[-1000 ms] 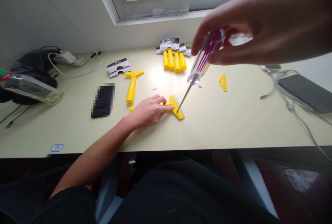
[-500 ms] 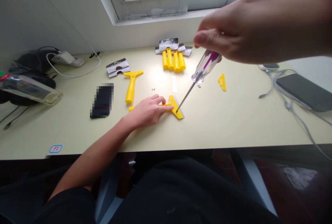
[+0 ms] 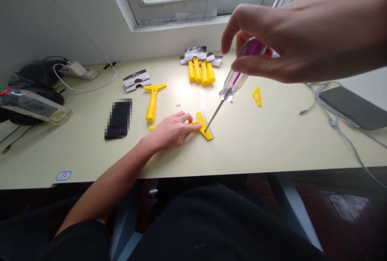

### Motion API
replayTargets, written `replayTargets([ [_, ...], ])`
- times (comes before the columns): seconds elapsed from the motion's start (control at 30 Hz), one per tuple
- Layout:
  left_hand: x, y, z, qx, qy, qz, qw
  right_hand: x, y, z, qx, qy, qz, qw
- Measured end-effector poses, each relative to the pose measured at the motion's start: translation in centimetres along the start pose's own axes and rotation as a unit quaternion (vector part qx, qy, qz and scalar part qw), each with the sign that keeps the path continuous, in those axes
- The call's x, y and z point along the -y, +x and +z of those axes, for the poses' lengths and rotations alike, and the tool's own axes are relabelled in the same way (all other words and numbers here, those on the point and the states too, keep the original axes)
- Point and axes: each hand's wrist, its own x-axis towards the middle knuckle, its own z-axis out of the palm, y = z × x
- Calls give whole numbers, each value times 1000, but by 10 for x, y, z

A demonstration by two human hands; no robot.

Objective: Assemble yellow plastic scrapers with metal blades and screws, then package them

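Note:
Under my left hand (image 3: 171, 132) a yellow scraper (image 3: 206, 131) lies flat on the table, its handle gripped and a finger pressed near its head. A pale blade edge shows along the head's right side. My right hand (image 3: 266, 43) is closed around the clear and purple handle of a screwdriver (image 3: 233, 79). The screwdriver leans, and its tip meets a screw in the scraper head. Beyond the scraper lies a thin white blade strip (image 3: 202, 99). Small screws (image 3: 178, 105) rest left of the strip, and a loose yellow cover plate (image 3: 257, 97) is off to the right.
Another yellow scraper (image 3: 153, 101) lies to the left, beside a printed card sleeve (image 3: 137, 80) and a blurred-out black phone (image 3: 119, 118). Several yellow handles (image 3: 202, 71) are grouped near the window. A grey device with cables (image 3: 353, 105) sits right; a bottle (image 3: 36, 104) lies left.
My right hand has loosened and re-formed its grip on the screwdriver handle, fingers now more extended. The screwdriver tip stays on the screw. My left hand and the scraper keep their place.

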Motion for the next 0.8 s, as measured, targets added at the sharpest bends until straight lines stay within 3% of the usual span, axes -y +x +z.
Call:
replayTargets([
  [0.1, 0, 0, 0, -5, -3, 4, 1000, 4, -1, -3, 43, -81, -51, 994],
  [0.23, 0, 0, -1, -9, 0, 4, 1000, 10, 1, 0, 45, -168, 40, 984],
  [0.33, -1, 0, -2, -5, 3, 2, 1000, 6, 0, 2, 18, -57, -23, 998],
  [0.43, -1, 0, -2, -7, 2, 2, 1000, 6, -3, 1, 43, 54, -74, 995],
  [0.5, -1, 0, -2, -10, 1, 2, 1000, 11, -3, 0, 37, 24, -33, 998],
  [0.63, -1, 0, -2, -7, 6, 1, 1000, 13, 2, -1, 14, -145, 56, 988],
  [0.8, -1, 0, -3, -1, 8, 2, 1000, 2, -1, -2, 73, 48, -59, 994],
])
